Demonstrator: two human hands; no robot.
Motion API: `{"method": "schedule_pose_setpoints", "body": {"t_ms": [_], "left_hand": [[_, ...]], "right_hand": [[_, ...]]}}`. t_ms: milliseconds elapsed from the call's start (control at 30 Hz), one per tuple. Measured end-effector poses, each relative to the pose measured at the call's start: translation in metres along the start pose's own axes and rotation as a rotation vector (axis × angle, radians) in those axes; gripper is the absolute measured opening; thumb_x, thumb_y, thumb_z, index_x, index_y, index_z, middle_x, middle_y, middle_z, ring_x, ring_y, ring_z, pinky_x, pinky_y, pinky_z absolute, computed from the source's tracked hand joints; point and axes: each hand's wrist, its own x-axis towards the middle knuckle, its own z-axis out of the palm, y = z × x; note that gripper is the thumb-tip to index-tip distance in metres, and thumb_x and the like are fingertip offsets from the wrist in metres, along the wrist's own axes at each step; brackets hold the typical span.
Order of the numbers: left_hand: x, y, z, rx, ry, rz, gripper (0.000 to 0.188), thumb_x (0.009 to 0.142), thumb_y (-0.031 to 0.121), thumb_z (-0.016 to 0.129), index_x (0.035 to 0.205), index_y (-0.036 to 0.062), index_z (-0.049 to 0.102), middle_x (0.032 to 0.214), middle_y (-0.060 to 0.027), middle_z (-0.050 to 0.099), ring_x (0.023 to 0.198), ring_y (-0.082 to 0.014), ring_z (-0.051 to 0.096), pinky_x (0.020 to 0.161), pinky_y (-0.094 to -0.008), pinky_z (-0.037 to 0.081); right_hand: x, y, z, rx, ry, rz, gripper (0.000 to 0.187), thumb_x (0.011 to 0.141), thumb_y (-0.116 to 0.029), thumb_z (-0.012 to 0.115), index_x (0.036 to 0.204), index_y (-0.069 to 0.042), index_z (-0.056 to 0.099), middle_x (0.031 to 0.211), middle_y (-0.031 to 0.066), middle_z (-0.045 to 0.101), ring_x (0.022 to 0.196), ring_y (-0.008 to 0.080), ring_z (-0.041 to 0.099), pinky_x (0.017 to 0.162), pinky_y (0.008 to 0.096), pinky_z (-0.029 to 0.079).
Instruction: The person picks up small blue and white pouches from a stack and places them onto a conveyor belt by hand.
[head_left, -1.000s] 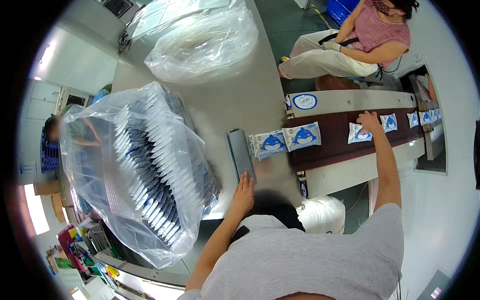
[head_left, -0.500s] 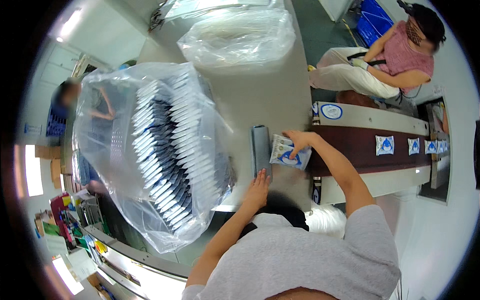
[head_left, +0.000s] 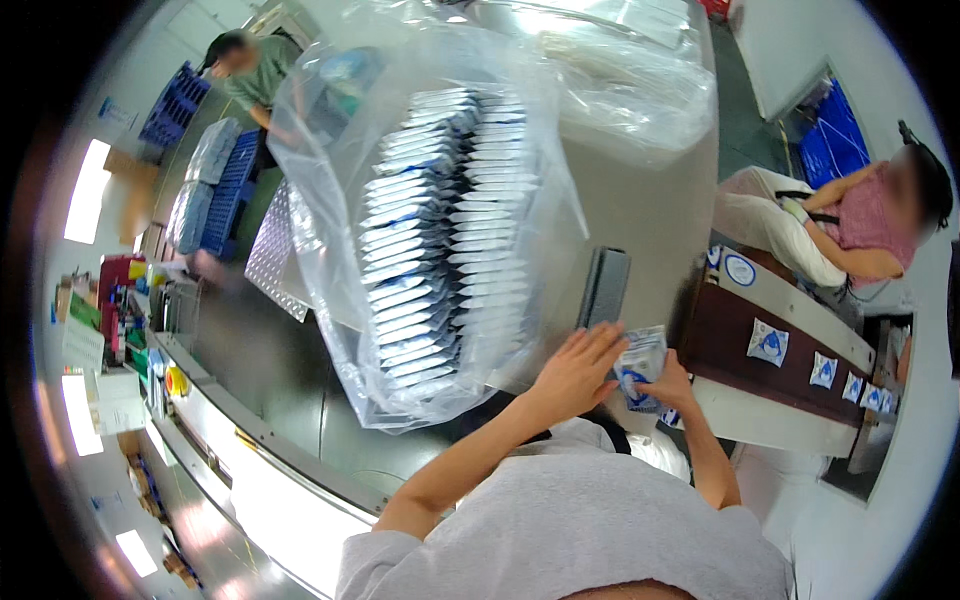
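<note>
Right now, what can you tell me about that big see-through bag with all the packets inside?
The big clear plastic bag sits open-topped on the grey table. It looks thin, shiny and crinkled. Inside are neat rows of flat silvery packets standing on edge. The left hand is just beside its lower corner; whether they touch cannot be told.

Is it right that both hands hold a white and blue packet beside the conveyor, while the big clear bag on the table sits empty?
Not quite. In the head view the big clear bag is full of stacked white and blue packets, not empty. The rest stands: left hand and right hand hold a packet beside the conveyor.
</note>
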Motion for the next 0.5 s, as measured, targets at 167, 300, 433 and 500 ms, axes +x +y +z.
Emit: {"method": "schedule_pose_setpoints", "body": {"t_ms": [167, 300, 433, 500], "left_hand": [[-0.051, -0.003, -0.066, 0.383, 0.407, -0.566, 0.079, 0.076, 0.034, 0.069, 0.137, -0.002, 0.032, 0.128, -0.0198, 0.047, 0.121, -0.0311, 0.045, 0.098, -0.046, 0.036], [-0.079, -0.038, -0.018, 0.327, -0.072, -0.748, 0.047, 0.072, 0.02, 0.067, 0.11, -0.0018, 0.053, 0.1, -0.0148, 0.06, 0.082, -0.0237, 0.063, 0.079, -0.0401, 0.046], [-0.08, -0.022, -0.003, 0.48, -0.034, -0.411, 0.014, 0.071, 0.015, 0.065, 0.079, 0.0053, 0.058, 0.073, -0.0094, 0.063, 0.061, -0.0197, 0.062, 0.068, -0.03, 0.046], [-0.08, -0.005, -0.031, 0.484, 0.051, -0.381, 0.01, 0.068, 0.011, 0.063, 0.076, 0.0062, 0.057, 0.067, -0.0078, 0.06, 0.06, -0.0195, 0.062, 0.067, -0.0297, 0.045]], "right_hand": [[0.003, -0.062, -0.024, 0.751, -0.306, -0.53, 0.072, 0.065, -0.012, 0.075, 0.128, -0.001, 0.043, 0.116, 0.0095, 0.057, 0.109, 0.0241, 0.053, 0.091, 0.0377, 0.044], [0.061, -0.17, 0.045, 1.387, -0.626, -0.63, 0.052, 0.072, -0.009, 0.073, 0.119, -0.005, 0.051, 0.105, 0.0027, 0.058, 0.094, 0.0167, 0.056, 0.08, 0.0341, 0.046], [0.02, -0.316, 0.032, 0.975, -0.434, -0.884, 0.063, 0.067, -0.026, 0.078, 0.115, -0.003, 0.044, 0.101, 0.0082, 0.058, 0.088, 0.0175, 0.058, 0.076, 0.0291, 0.046], [0.023, -0.316, 0.018, 0.091, 0.076, -0.902, 0.075, 0.059, -0.03, 0.081, 0.117, -0.003, 0.042, 0.106, 0.0145, 0.058, 0.093, 0.0266, 0.059, 0.082, 0.0345, 0.044]]}}
